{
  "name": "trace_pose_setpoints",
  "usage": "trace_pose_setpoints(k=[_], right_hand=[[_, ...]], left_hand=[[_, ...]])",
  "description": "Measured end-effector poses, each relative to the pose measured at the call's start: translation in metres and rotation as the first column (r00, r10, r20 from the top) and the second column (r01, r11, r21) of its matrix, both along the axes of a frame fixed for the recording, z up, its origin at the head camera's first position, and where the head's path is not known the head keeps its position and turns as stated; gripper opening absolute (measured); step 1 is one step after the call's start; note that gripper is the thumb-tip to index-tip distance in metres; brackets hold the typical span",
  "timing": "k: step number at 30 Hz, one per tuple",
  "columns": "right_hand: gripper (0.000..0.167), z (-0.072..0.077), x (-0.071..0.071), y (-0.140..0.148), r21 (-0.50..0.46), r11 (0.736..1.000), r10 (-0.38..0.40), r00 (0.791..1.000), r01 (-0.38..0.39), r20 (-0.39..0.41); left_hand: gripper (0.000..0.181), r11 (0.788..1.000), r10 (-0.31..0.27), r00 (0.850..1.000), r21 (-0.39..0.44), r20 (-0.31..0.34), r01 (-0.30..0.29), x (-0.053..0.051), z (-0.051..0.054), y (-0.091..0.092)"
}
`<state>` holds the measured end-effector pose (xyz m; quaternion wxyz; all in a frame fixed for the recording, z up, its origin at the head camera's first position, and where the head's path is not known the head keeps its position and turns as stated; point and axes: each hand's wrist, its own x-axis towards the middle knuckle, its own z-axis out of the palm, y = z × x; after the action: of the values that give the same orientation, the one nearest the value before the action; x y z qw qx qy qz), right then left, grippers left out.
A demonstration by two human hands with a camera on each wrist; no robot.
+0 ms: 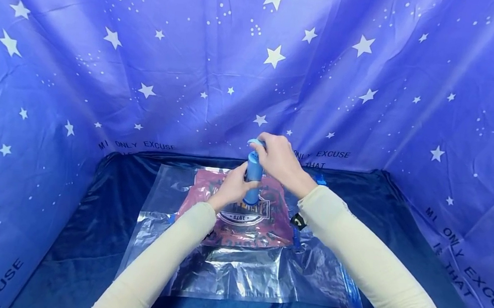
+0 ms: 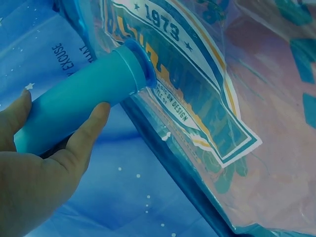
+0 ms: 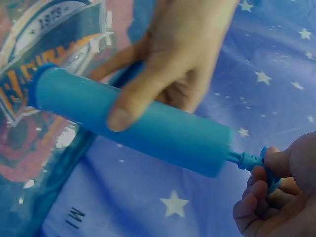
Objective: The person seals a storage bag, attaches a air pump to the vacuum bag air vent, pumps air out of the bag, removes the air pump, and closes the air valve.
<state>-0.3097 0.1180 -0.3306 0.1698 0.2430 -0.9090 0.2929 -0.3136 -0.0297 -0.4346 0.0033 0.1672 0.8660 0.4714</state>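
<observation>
A blue hand pump (image 1: 253,174) stands upright over a clear plastic vacuum bag (image 1: 239,273), its lower end against the bag's top. Inside the bag lies a folded pink garment (image 1: 272,232) with a printed badge reading 1973. My left hand (image 1: 233,185) grips the pump's barrel, thumb and fingers around it. With my right hand (image 1: 280,160) I hold the pump's handle (image 3: 271,173) above the barrel; a short length of rod shows between them in the right wrist view. The left wrist view shows the pump's flared end (image 2: 140,61) at the bag. The valve beneath is hidden.
Dark blue cloth (image 1: 93,238) covers the table under the bag. A blue zip edge (image 1: 352,285) runs along the bag's right side. A small black item (image 1: 298,221) lies by the garment's right edge. Purple starry curtains (image 1: 211,60) surround the table at back and sides.
</observation>
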Motion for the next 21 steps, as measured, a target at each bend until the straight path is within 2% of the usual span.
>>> trace_pose_setpoints(k=[6, 12, 16, 21], right_hand=[[0.023, 0.034, -0.002, -0.002, -0.034, 0.999, 0.0, 0.998, -0.002, -0.063], [0.024, 0.068, -0.002, -0.004, -0.119, 0.993, 0.005, 0.985, -0.026, -0.175], [0.024, 0.083, -0.001, -0.006, -0.183, 0.982, -0.005, 0.961, -0.048, -0.277], [0.021, 0.087, -0.003, -0.011, -0.269, 0.961, -0.06, 0.905, -0.062, -0.421]], left_hand=[[0.048, 1.0, 0.009, 1.0, 0.005, -0.026, -0.009, -0.002, -0.001, -0.001], [0.05, 1.0, 0.008, 0.999, -0.019, -0.046, -0.009, -0.002, -0.005, -0.001], [0.047, 1.0, 0.015, 0.998, -0.026, -0.053, -0.016, -0.001, -0.007, -0.002], [0.049, 0.999, 0.003, 1.0, -0.04, -0.03, -0.004, -0.002, -0.007, -0.002]])
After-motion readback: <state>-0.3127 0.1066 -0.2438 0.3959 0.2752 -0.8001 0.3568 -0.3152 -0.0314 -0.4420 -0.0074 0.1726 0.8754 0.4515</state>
